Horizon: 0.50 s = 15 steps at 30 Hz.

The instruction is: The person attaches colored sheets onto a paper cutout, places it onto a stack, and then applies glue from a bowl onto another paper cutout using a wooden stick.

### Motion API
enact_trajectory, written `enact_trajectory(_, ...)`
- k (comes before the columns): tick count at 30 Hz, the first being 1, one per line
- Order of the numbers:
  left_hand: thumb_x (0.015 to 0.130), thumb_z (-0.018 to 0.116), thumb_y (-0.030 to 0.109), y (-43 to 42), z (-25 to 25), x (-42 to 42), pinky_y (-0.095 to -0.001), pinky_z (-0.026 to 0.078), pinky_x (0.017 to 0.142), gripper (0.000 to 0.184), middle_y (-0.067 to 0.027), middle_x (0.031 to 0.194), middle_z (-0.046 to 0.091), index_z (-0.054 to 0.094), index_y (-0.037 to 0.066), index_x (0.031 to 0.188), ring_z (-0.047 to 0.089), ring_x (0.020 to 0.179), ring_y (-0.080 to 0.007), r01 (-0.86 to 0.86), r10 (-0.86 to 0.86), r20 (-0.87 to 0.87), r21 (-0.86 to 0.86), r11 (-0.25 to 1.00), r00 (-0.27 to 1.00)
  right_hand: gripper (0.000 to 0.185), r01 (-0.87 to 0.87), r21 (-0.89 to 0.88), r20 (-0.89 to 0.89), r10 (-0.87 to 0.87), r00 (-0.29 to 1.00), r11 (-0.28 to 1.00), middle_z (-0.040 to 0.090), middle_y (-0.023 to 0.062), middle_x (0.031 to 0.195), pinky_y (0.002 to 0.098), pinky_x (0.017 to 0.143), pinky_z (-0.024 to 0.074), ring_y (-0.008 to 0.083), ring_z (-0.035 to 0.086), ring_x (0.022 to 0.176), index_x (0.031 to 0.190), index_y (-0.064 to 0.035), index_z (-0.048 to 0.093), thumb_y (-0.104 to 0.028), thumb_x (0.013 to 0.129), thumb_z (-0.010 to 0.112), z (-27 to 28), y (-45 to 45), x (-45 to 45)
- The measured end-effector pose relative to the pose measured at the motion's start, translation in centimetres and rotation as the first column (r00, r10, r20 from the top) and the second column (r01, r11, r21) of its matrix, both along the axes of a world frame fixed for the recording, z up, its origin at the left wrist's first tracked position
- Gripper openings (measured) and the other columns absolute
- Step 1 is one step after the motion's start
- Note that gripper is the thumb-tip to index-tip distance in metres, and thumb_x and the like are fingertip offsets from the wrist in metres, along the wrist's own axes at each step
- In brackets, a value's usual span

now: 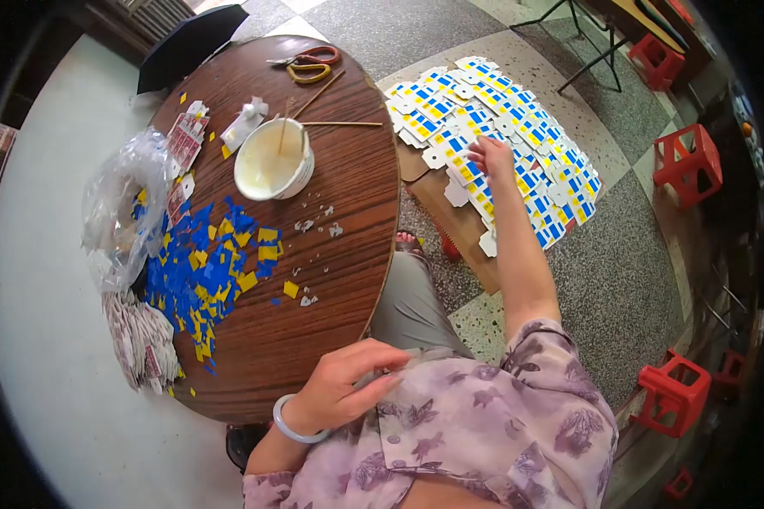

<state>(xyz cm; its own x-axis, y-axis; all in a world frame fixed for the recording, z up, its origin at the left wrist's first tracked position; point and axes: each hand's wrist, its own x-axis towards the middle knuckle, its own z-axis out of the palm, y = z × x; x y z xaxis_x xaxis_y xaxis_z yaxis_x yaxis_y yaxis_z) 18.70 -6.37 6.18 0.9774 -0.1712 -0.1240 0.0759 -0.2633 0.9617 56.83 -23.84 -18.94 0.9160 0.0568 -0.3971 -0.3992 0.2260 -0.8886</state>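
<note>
My left hand point(348, 386), with a pale bangle on the wrist, is in front of the shirt by the near edge of the round table point(331, 297). Its thumb and fingers are apart and hold nothing. My right hand point(492, 159) reaches out over the many flat white, blue and yellow cartons point(560, 182) laid out overlapping on brown cardboard point(454, 220). Its fingers are slightly curled and apart, with nothing visible in them. On the table stand a white tub point(267, 174) of pale paste with a stick in it and a heap of blue and yellow pieces point(199, 267).
Scissors point(310, 64) lie at the table's far edge. A clear plastic bag point(119, 212) and stacked printed papers point(136, 339) are at its left side. Red stools point(688, 165) stand at the right. A dark umbrella point(187, 51) is behind the table.
</note>
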Motion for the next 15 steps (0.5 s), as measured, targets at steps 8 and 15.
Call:
enact_trajectory(8,0.081,0.064,0.001,4.3,2.0,-4.4,-0.0317,0.05,0.073,0.02,-0.0147,0.092,0.064,0.063,-0.004,0.1,0.062,0.083,-0.0258,-0.15,0.124,0.175,0.145,0.978,0.977,0.028,0.046,0.146,-0.019,-0.043,0.999,0.988,0.066,0.0078,0.09,0.0274,0.054,0.0447,0.0158,0.059,0.067,0.107,-0.008,0.062,-0.025,0.085,0.065,-3.0,-5.0,-5.6)
enact_trajectory(15,0.078,0.068,0.005,15.2,4.8,-10.0,-0.0343,0.05,0.07,0.016,-0.0137,0.086,0.064,0.065,0.0,0.093,0.063,0.078,-0.0286,-0.597,0.23,0.587,0.568,0.567,0.777,0.025,-0.038,0.159,-0.027,0.043,0.999,0.986,0.067,0.0037,0.087,0.02,0.051,0.0418,0.0108,0.059,0.063,0.11,-0.0085,0.063,-0.022,0.089,0.062,1.2,-2.8,-10.7)
